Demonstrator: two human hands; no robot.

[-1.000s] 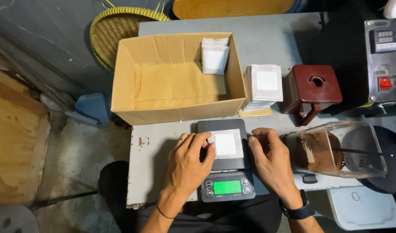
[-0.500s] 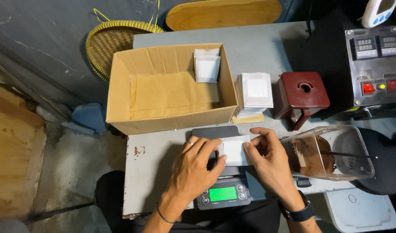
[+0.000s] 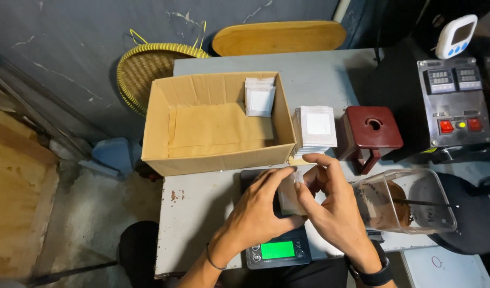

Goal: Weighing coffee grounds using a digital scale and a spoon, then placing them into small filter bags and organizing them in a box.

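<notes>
over scale (image 3: pixel 279 249), both hands (image 3: pixel 303 205) pinching pouch (image 3: pixel 291 193)

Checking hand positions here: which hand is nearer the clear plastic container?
Right. The right hand sits just beside the clear plastic container, while the left hand is farther off, across the small white packet.

pouch (image 3: pixel 288 198) mostly hidden by hands | scale (image 3: pixel 277 249) top covered

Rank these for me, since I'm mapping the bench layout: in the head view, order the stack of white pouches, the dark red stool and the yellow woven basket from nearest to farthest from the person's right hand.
From the right hand:
1. Stack of white pouches, just above it, beside the box.
2. Dark red stool, up and to the right.
3. Yellow woven basket, far upper left, behind the box.
</notes>
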